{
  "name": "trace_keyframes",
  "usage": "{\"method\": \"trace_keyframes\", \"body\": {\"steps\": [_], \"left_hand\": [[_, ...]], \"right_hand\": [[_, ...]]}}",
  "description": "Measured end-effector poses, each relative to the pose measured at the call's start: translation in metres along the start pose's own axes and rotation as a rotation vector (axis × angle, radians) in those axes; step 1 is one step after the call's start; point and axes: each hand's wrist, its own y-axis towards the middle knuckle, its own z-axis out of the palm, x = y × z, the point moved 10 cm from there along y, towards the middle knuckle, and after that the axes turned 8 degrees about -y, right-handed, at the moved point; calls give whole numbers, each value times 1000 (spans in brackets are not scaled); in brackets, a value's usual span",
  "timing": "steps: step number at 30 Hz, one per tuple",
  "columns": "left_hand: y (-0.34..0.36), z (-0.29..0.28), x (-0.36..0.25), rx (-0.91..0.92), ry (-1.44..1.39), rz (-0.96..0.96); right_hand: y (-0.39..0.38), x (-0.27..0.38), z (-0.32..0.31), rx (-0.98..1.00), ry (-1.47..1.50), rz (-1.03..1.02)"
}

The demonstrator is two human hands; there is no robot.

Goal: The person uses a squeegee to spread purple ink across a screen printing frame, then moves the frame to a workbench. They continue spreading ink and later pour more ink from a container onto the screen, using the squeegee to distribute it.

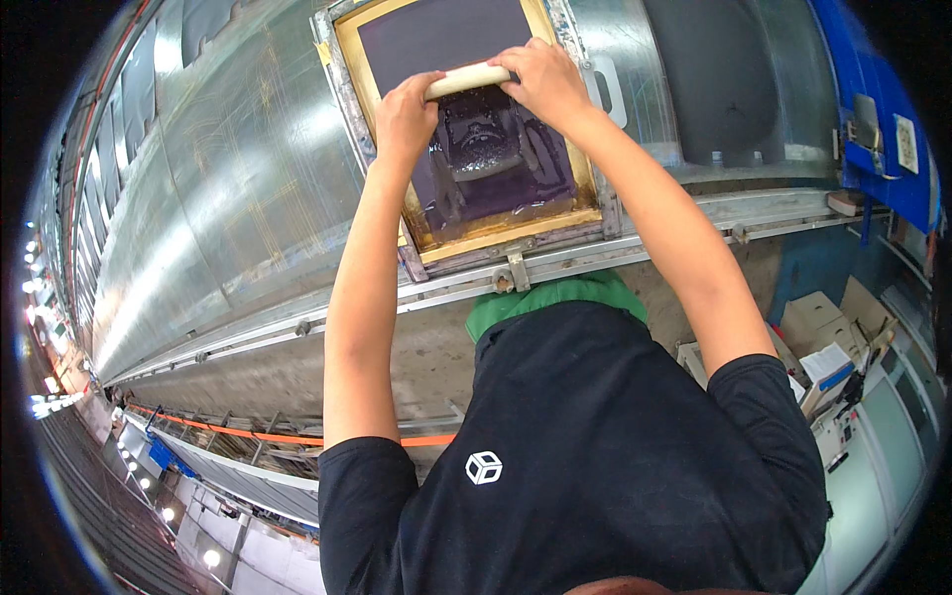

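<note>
Both my arms reach forward over a screen printing frame (516, 236) with yellowish edges and a dark purple mesh. A squeegee (468, 79) with a pale, rounded handle lies across the mesh, slightly tilted, its right end higher in view. My left hand (407, 117) is closed round its left end. Round the right end, the fingers of my right hand (545, 81) are wrapped. Wet, glossy dark ink (486, 149) covers the mesh on the near side of the squeegee. The squeegee's lower edge is hard to make out against the dark ink.
The frame sits on a long, shiny metal table (248, 178) with a rail (263, 322) along its near edge. A dark rectangular panel (714, 79) lies right of it. Beyond stands a blue panel (883, 79). Cardboard boxes (818, 322) are at the lower right.
</note>
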Motion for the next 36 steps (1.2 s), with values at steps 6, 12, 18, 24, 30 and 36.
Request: {"method": "trace_keyframes", "body": {"steps": [6, 12, 18, 24, 30, 36], "left_hand": [[-56, 10, -22, 24, -59, 79], [-140, 24, -48, 53, 3, 114], [-171, 28, -43, 137, -101, 6], [-58, -3, 8, 54, -211, -307], [-66, 1, -10, -82, -178, -51], [-181, 21, -50, -128, -77, 55]], "right_hand": [[-57, 19, 2, 21, 102, -3], [-135, 51, -2, 86, 160, -3], [-150, 37, -8, 182, 548, 24], [-100, -149, 6, -345, 352, 610], [-88, -161, 38, -247, 639, 737], [-80, -130, -8, -226, 715, 748]]}}
